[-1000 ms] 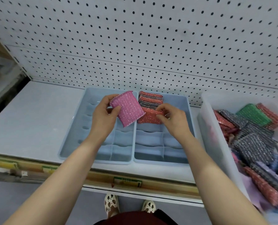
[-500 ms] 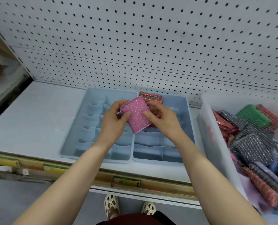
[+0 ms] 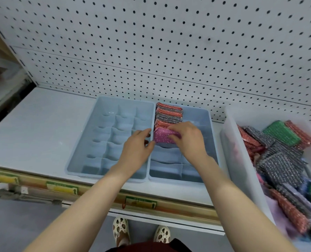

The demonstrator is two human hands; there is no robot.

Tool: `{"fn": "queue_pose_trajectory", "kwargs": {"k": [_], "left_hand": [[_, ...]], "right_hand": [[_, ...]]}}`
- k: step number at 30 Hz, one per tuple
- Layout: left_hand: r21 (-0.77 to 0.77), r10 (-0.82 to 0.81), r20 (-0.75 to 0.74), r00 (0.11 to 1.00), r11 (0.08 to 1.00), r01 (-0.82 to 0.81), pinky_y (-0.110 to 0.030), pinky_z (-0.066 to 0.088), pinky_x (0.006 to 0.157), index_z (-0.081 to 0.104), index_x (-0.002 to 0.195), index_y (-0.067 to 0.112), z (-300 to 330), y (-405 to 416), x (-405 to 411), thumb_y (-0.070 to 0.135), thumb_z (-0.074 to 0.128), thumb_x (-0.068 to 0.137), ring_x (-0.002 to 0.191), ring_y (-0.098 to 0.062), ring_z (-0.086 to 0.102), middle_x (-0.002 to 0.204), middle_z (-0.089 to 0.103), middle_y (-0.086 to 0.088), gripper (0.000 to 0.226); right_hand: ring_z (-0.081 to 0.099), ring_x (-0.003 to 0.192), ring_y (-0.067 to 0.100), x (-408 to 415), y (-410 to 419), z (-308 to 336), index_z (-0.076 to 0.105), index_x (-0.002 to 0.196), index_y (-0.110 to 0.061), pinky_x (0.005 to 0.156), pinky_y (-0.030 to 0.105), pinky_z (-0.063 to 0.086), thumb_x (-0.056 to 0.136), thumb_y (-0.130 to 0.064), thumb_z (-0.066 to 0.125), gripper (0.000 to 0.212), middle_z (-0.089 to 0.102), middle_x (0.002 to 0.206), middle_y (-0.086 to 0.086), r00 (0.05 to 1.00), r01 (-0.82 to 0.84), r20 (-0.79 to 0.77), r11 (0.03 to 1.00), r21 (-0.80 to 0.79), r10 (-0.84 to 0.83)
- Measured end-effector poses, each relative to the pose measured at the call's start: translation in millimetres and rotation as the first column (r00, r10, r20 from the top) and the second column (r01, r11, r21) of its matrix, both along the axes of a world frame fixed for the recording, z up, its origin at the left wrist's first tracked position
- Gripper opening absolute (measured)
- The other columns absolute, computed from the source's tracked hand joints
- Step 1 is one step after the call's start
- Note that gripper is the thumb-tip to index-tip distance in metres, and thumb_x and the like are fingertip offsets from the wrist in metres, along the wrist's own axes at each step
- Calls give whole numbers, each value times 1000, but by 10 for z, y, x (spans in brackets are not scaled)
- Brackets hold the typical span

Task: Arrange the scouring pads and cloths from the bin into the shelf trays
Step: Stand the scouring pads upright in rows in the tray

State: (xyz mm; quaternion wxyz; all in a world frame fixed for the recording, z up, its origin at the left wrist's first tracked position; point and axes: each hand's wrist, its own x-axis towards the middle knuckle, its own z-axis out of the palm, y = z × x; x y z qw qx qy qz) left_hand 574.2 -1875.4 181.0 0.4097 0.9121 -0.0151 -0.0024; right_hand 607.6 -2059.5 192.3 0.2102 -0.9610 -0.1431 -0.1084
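Observation:
Two pale blue divided trays sit side by side on the shelf, the left tray and the right tray. A row of red and grey scouring pads stands on edge in the back left column of the right tray. A pink scouring pad sits just in front of that row. My right hand grips its top edge from the right. My left hand rests against its left end, fingers curled, at the seam between the trays. A clear bin at the right holds several red, grey and green pads.
A white pegboard wall rises behind the trays. The grey shelf surface stretches to the left. A price-label rail runs along the shelf's front edge. My feet in pale shoes show below.
The pink pad has gone from my left hand, held above the trays, down into the right tray in front of the row. My right hand has taken hold of it.

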Motion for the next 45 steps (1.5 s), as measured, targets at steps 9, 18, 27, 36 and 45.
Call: {"fn": "queue_pose_trajectory", "kwargs": {"k": [9, 18, 27, 36, 45], "left_hand": [[1, -22, 0, 1000, 1000, 22, -34, 51, 88, 54, 137, 21, -55, 53, 43, 26, 61, 92, 93, -16, 65, 119, 62, -3, 46], [20, -70, -29, 997, 997, 70, -33, 51, 88, 54, 135, 21, -30, 99, 118, 28, 61, 92, 91, -16, 65, 119, 61, -3, 44], [185, -144, 123, 982, 975, 120, -40, 39, 103, 53, 133, 9, 125, 23, 149, 10, 67, 86, 120, -33, 50, 131, 51, -17, 48], [155, -493, 217, 843, 870, 468, -27, 35, 95, 55, 133, 19, 695, -1446, 22, 16, 65, 89, 119, -23, 51, 131, 51, -6, 45], [428, -819, -42, 572, 503, 751, -39, 12, 120, 28, 152, 19, 675, -3303, -62, 30, 69, 87, 147, -24, 22, 161, 22, -4, 77]], "right_hand": [[67, 85, 28, 38, 79, -77, 77, 100, -15, 75, 35, 54, 76, -13, 80, 24, 75, 93, 4, 996, 71, 37, 988, 140, -77], [58, 93, 34, -30, 135, -250, 73, 106, -13, 78, 42, 53, 67, -9, 82, 40, 64, 104, 11, 990, 113, 95, 989, -99, -103], [62, 103, 32, -356, -275, 221, 67, 122, -13, 88, 41, 51, 88, -9, 65, 35, 66, 119, 10, 979, 197, 41, 979, 53, -199], [60, 107, 38, -1287, -2316, 855, 47, 142, -19, 80, 45, 54, 89, -4, 56, 56, 56, 135, 18, 724, 667, -84, 726, -167, -685], [41, 41, 13, -1715, -3131, 868, 70, 101, -33, 35, 20, 24, 74, 16, 36, 65, 64, 86, -12, 639, 593, -519, 793, -137, -568]]}}
